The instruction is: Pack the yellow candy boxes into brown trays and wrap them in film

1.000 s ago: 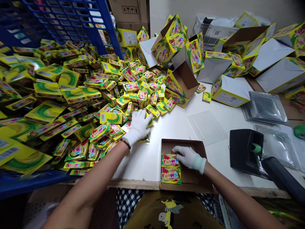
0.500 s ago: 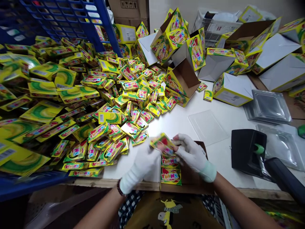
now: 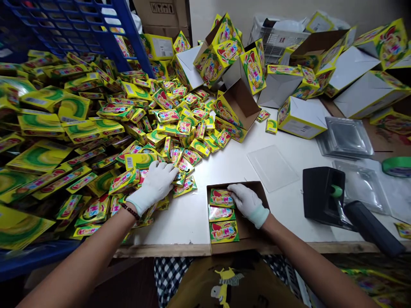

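Far packet (image 3: pixel 220 198) lay in carton (image 3: pixel 253 234), left of and touching half-curled right hand (image 3: pixel 248 203), left hand (image 3: pixel 154 183) loosely bent on pile (image 3: pixel 173 122), grips unclear

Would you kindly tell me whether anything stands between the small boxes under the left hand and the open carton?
A few more small boxes lie just right of the left hand, then bare white tabletop, then the left wall of the carton; nothing else visible.

White gloves (image 3: pixel 154 186) here, pale green cuffs (image 3: pixel 260 216), and a dark beaded bracelet (image 3: pixel 130 211) on the left wrist! Brown clothing (image 3: pixel 192 284) with a yellow cartoon print (image 3: pixel 226 282), black-and-white checked cloth (image 3: pixel 165 273) alongside!
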A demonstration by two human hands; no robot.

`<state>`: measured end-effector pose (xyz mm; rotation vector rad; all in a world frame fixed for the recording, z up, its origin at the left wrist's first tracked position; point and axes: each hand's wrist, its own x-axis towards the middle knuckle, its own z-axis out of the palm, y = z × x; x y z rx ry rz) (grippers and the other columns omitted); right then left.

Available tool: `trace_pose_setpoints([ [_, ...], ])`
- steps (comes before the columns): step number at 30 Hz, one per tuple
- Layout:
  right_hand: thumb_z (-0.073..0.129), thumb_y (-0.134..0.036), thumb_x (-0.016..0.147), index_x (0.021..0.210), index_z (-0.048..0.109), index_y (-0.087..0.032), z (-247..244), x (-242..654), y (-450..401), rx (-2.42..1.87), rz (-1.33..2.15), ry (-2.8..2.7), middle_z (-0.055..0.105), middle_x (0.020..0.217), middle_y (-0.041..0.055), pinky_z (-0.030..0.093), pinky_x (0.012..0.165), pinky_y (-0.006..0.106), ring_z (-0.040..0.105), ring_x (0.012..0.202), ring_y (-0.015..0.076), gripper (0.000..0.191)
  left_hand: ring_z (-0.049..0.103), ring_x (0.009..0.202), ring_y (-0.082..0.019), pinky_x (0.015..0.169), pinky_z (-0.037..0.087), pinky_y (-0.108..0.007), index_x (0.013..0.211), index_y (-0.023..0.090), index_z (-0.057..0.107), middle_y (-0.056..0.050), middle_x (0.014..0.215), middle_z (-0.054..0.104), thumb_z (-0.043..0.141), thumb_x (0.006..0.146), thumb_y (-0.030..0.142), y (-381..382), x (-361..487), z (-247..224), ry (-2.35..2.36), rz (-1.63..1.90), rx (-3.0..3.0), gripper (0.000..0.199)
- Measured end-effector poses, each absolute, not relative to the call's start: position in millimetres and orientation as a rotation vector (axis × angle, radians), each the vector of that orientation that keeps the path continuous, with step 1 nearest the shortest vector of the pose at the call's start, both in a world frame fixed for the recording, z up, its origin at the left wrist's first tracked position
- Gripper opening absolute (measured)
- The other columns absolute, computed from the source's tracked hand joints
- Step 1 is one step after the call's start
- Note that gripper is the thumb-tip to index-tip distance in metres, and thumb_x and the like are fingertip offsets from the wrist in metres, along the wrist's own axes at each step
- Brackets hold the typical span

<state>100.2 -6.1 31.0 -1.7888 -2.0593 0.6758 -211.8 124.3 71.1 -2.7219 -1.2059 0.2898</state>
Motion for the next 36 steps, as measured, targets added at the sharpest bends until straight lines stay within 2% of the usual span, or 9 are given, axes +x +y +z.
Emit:
trace_pose_setpoints([
  [4, 0.039, -0.018, 0.099, 0.114, 0.063, -0.021, 46.9, 93.0, -3.3, -1.796, 0.501, -2.175, 0.066, 0.107, 0.0087, 0.047, 0.084, 0.027, 0.061, 0.097, 0.0196, 0.028, 0.058, 0.098, -0.035, 0.09, 0.042, -0.05, 0.107, 0.016, 0.06, -0.015, 0.103, 0.063, 0.069, 0.069, 0.043, 123.0, -206.2, 69.0, -1.369, 0.132, -2.783, 0.047],
  [6, 0.041, -0.015, 0.097, 0.117, 0.063, -0.022, 52.3, 89.2, 0.3, -1.855, 0.481, -2.257, 0.065, 0.109, 0.0087, 0.046, 0.083, 0.027, 0.06, 0.099, 0.02, 0.031, 0.059, 0.099, -0.032, 0.091, 0.045, -0.046, 0.113, 0.017, 0.055, -0.013, 0.106, 0.062, 0.069, 0.07, 0.047, 115.5, -199.6, 68.3, -1.612, -0.159, -2.825, 0.055],
  [10, 0.042, -0.015, 0.096, 0.122, 0.062, -0.023, 50.5, 77.9, 7.6, -1.992, 0.573, -2.413, 0.063, 0.114, 0.0079, 0.046, 0.076, 0.028, 0.06, 0.1, 0.0208, 0.033, 0.062, 0.103, -0.025, 0.092, 0.05, -0.039, 0.122, 0.02, 0.045, -0.007, 0.114, 0.06, 0.069, 0.075, 0.055, 84.2, -179.3, 70.4, -2.113, -1.005, -2.78, 0.064],
  [13, 0.042, -0.019, 0.098, 0.129, 0.056, -0.023, 47.7, 69.2, 7.4, -2.072, 0.552, -2.471, 0.057, 0.127, 0.0102, 0.047, 0.071, 0.028, 0.059, 0.105, 0.0224, 0.034, 0.06, 0.11, -0.025, 0.099, 0.049, -0.041, 0.123, 0.02, 0.045, -0.009, 0.119, 0.058, 0.07, 0.076, 0.054, 51.7, -160.7, 72.9, -2.231, -1.305, -2.731, 0.063],
  [16, 0.041, -0.02, 0.099, 0.134, 0.051, -0.023, 49.7, 62.8, 5.7, -2.125, 0.55, -2.538, 0.052, 0.132, 0.0129, 0.048, 0.068, 0.028, 0.059, 0.106, 0.0238, 0.037, 0.058, 0.115, -0.027, 0.102, 0.047, -0.046, 0.125, 0.02, 0.045, -0.011, 0.122, 0.058, 0.068, 0.078, 0.046, 20.3, -141.8, 72.0, -2.248, -1.343, -2.737, 0.058],
  [21, 0.034, -0.022, 0.102, 0.126, 0.053, -0.021, 54.1, 55.7, 8.1, -2.117, 0.625, -2.577, 0.056, 0.123, 0.0132, 0.051, 0.072, 0.029, 0.06, 0.103, 0.0239, 0.031, 0.057, 0.117, -0.027, 0.104, 0.047, -0.047, 0.129, 0.018, 0.045, -0.012, 0.122, 0.057, 0.062, 0.076, 0.025, -9.1, -117.9, 65.3, -2.053, -1.276, -2.858, 0.056],
  [26, 0.032, -0.026, 0.103, 0.123, 0.054, -0.018, 48.3, 44.3, 3.4, -2.276, 0.765, -2.373, 0.061, 0.108, 0.0137, 0.051, 0.077, 0.029, 0.063, 0.095, 0.0219, 0.03, 0.058, 0.118, -0.028, 0.105, 0.047, -0.047, 0.131, 0.017, 0.046, -0.013, 0.123, 0.059, 0.064, 0.076, 0.024, -12.5, -114.0, 64.1, -1.958, -1.264, -2.808, 0.058],
  [32, 0.044, -0.014, 0.093, 0.125, 0.062, -0.022, 64.5, 67.3, 5.7, -1.847, 0.794, -2.476, 0.061, 0.121, 0.0146, 0.049, 0.089, 0.037, 0.061, 0.107, 0.0262, 0.037, 0.059, 0.116, -0.029, 0.102, 0.049, -0.047, 0.131, 0.017, 0.046, -0.014, 0.122, 0.06, 0.065, 0.08, 0.029, -14.2, -129.5, 76.2, -1.954, -1.251, -2.648, 0.056],
  [36, 0.046, -0.027, 0.096, 0.132, 0.057, -0.017, 100.0, 105.8, 14.4, -1.51, 1.103, -2.001, 0.067, 0.12, 0.0101, 0.049, 0.095, 0.034, 0.063, 0.108, 0.0204, 0.039, 0.058, 0.117, -0.028, 0.102, 0.049, -0.045, 0.132, 0.018, 0.046, -0.013, 0.123, 0.06, 0.062, 0.078, 0.02, -16.4, -120.9, 86.3, -1.635, -1.08, -2.926, 0.057],
])
